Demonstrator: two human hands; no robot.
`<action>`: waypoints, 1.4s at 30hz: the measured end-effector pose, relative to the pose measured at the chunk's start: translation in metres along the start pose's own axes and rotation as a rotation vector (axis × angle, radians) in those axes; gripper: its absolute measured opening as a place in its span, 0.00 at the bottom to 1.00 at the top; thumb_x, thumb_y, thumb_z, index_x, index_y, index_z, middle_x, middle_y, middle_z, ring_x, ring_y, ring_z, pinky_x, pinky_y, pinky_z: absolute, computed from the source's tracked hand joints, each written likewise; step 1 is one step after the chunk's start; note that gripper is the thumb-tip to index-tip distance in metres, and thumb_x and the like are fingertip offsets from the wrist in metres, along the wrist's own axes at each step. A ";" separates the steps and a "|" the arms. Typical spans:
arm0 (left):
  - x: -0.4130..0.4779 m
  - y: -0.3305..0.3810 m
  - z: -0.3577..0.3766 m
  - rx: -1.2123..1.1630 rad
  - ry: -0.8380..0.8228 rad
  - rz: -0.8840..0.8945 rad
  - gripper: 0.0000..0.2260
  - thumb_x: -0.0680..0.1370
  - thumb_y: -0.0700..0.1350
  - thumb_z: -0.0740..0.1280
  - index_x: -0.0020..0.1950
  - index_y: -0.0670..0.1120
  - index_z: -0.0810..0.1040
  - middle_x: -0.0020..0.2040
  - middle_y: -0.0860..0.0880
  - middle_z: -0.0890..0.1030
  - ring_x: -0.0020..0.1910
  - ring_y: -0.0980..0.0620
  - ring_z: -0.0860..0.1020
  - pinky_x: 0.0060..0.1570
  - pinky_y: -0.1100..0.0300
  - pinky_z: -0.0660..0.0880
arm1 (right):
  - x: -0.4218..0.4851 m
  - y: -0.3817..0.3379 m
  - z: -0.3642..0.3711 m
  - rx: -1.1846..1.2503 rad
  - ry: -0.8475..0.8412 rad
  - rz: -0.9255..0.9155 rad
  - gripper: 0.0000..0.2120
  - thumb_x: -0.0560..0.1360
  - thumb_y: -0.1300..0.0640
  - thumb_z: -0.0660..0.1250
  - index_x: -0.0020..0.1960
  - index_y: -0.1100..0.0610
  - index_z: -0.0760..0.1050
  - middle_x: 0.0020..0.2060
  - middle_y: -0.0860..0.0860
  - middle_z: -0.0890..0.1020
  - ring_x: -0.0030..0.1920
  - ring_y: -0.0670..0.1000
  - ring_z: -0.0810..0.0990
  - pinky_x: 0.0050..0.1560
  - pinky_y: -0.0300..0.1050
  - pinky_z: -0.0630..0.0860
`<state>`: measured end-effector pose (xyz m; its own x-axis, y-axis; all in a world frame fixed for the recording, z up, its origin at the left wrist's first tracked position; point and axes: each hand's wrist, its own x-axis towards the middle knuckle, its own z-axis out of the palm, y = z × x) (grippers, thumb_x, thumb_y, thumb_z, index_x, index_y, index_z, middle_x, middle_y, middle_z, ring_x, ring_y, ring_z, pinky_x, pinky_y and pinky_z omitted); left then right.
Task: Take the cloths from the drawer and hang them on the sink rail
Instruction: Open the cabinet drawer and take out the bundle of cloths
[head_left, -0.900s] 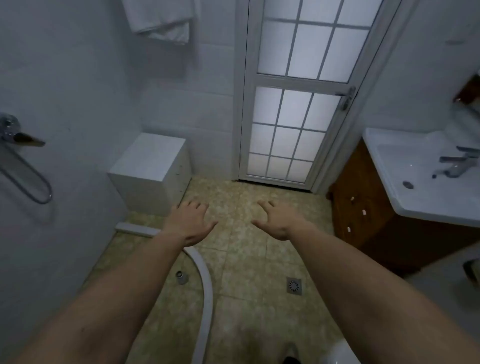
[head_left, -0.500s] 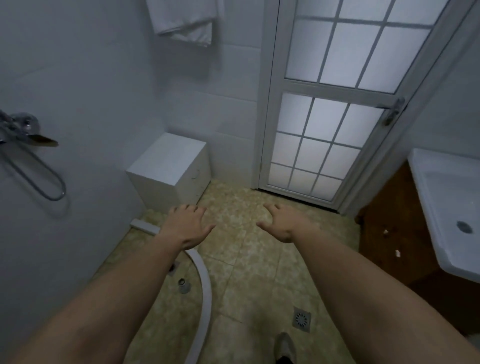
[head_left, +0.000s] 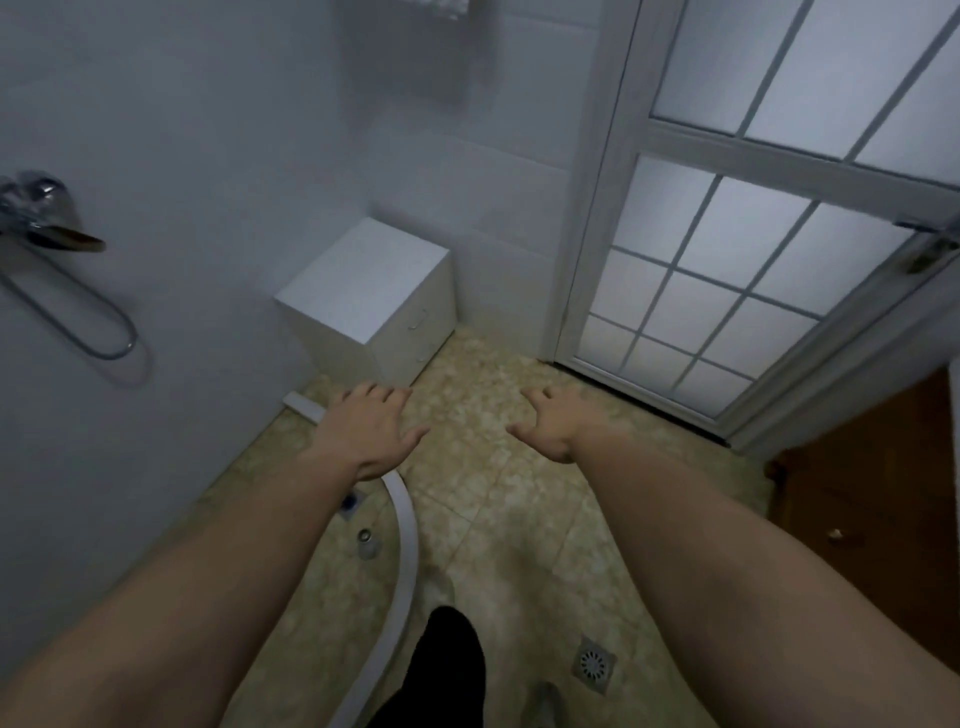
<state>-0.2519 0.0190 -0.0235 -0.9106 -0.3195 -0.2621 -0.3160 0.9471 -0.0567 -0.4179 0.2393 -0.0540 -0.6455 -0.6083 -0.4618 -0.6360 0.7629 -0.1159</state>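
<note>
A small white drawer cabinet (head_left: 363, 291) stands on the floor in the corner, its drawers closed with small handles on the right face. My left hand (head_left: 366, 428) is stretched forward just short of it, fingers relaxed and holding nothing. My right hand (head_left: 550, 421) reaches out beside it over the tiles, also relaxed and holding nothing. No cloths from the drawer are visible. The sink is out of view; only part of the brown wooden vanity (head_left: 878, 499) shows at the right.
A white frosted-glass door (head_left: 753, 249) is closed ahead on the right. A shower mixer with a hose loop (head_left: 62, 270) hangs on the left wall. A curved white shower threshold (head_left: 405, 551) crosses the beige tiles, with a floor drain (head_left: 592, 665) nearby. My dark trouser leg (head_left: 441, 670) shows below.
The view has swung left and moved closer to the white cabinet; the sink has left the frame. Both hands stay outstretched and hold nothing. My leg has stepped forward into view.
</note>
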 end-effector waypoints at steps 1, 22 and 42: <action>0.014 -0.010 0.001 -0.006 -0.012 -0.013 0.32 0.80 0.67 0.49 0.78 0.48 0.61 0.74 0.45 0.69 0.73 0.44 0.65 0.70 0.46 0.64 | 0.016 -0.004 -0.003 -0.005 -0.007 -0.010 0.38 0.77 0.30 0.51 0.80 0.49 0.51 0.78 0.56 0.61 0.76 0.60 0.61 0.72 0.57 0.62; 0.283 -0.209 -0.024 -0.130 -0.048 -0.172 0.31 0.81 0.65 0.50 0.77 0.47 0.61 0.73 0.42 0.70 0.71 0.42 0.66 0.67 0.45 0.66 | 0.317 -0.100 -0.178 -0.118 -0.012 -0.159 0.37 0.79 0.32 0.52 0.81 0.49 0.48 0.79 0.56 0.57 0.77 0.59 0.59 0.74 0.58 0.59; 0.491 -0.178 -0.042 -0.200 -0.144 -0.601 0.31 0.80 0.66 0.49 0.77 0.49 0.61 0.74 0.46 0.70 0.73 0.44 0.65 0.68 0.45 0.64 | 0.629 -0.042 -0.244 -0.309 -0.272 -0.575 0.39 0.77 0.32 0.55 0.80 0.50 0.50 0.78 0.56 0.60 0.76 0.60 0.62 0.73 0.60 0.63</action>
<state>-0.6539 -0.3082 -0.1018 -0.5195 -0.7712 -0.3678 -0.8154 0.5762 -0.0564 -0.9004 -0.2291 -0.1248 -0.0683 -0.7894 -0.6101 -0.9614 0.2156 -0.1712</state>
